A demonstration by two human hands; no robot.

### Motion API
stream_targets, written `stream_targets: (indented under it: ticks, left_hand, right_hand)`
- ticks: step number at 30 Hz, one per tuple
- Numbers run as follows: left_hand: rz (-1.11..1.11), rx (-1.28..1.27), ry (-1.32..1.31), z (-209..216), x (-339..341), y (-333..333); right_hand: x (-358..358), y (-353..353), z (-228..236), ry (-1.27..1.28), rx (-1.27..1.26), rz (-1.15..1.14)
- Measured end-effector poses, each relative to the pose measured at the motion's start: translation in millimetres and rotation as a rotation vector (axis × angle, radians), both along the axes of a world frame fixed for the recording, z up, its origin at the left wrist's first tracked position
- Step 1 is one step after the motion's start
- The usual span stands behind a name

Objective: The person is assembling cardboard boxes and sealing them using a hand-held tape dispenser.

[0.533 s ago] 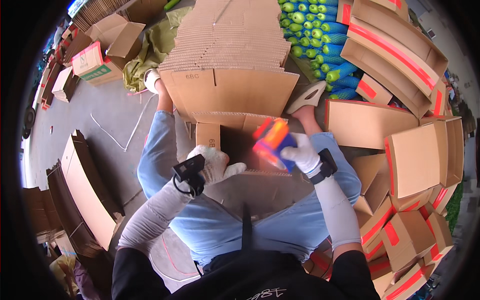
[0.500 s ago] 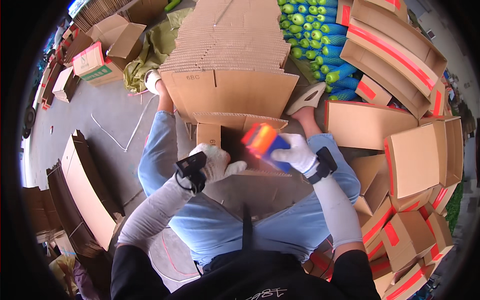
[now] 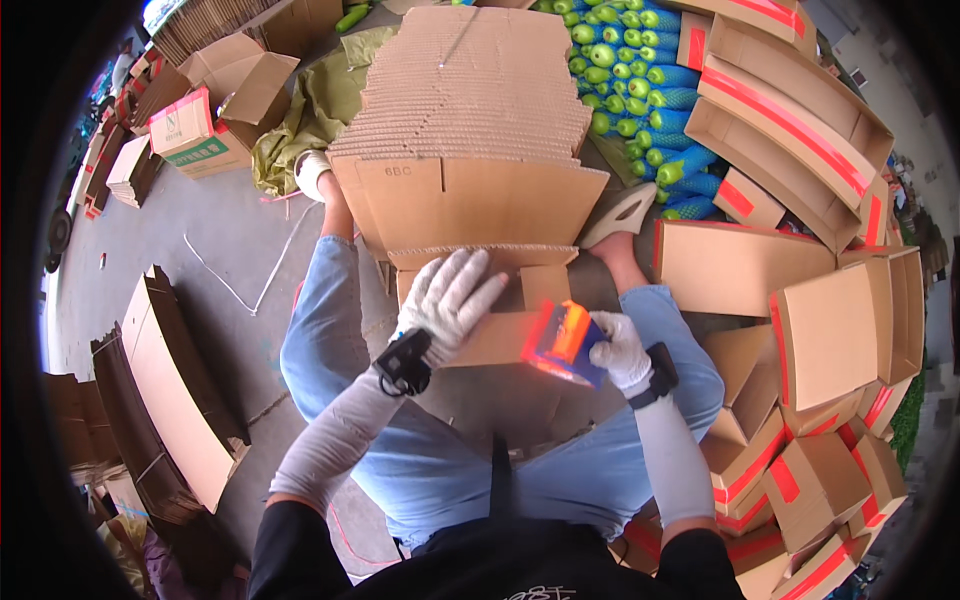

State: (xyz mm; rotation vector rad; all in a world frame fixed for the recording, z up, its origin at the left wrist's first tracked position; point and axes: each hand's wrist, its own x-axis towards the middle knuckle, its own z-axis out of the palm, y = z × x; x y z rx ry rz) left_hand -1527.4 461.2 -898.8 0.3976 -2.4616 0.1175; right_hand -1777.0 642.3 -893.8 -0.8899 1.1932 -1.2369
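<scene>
A small cardboard carton (image 3: pixel 492 345) sits between my legs, its flaps partly folded. My gloved left hand (image 3: pixel 452 300) lies over its left part, fingers stretched out and touching the flaps. In my gloved right hand (image 3: pixel 622 354) is a tape dispenser (image 3: pixel 568 344), orange and blue with red tape, gripped at its right end. The dispenser is just above the carton's near right corner; whether it touches the cardboard I cannot tell. Behind the carton leans a thick stack of flat cardboard cartons (image 3: pixel 470 90).
Finished-looking cartons with red tape (image 3: pixel 815 475) pile up on the right. Green produce in blue netting (image 3: pixel 640 80) lies at the back right. Flat cardboard (image 3: pixel 175 390) stands at the left, an open carton (image 3: pixel 245 85) at the far left. A white strap (image 3: pixel 255 300) lies on the floor.
My left hand has moved up and right, flattening over the flaps, which now cover the carton's dark opening. The tape dispenser has moved down and right with my right hand.
</scene>
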Motion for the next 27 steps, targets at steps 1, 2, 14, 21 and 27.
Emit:
stream_targets:
  ticks: [1,2,14,21,27]
  left_hand:
    - [0.066,0.036,-0.031,14,0,9]
    - [0.234,0.105,-0.027,28,-7,5]
    - [0.327,0.424,-0.371,-18,32,53]
    - [0.312,0.475,-0.346,-15,29,52]
    - [0.125,1.618,1.039,-19,29,63]
  right_hand:
    - [6,5,2,0.003,0.030,0.018]
    - [4,4,7,0.071,0.050,0.059]
    - [2,-22,26,0.030,0.065,0.101]
    - [-14,-98,50,0.311,0.112,0.338]
    - [15,-121,66,0.508,0.199,0.503]
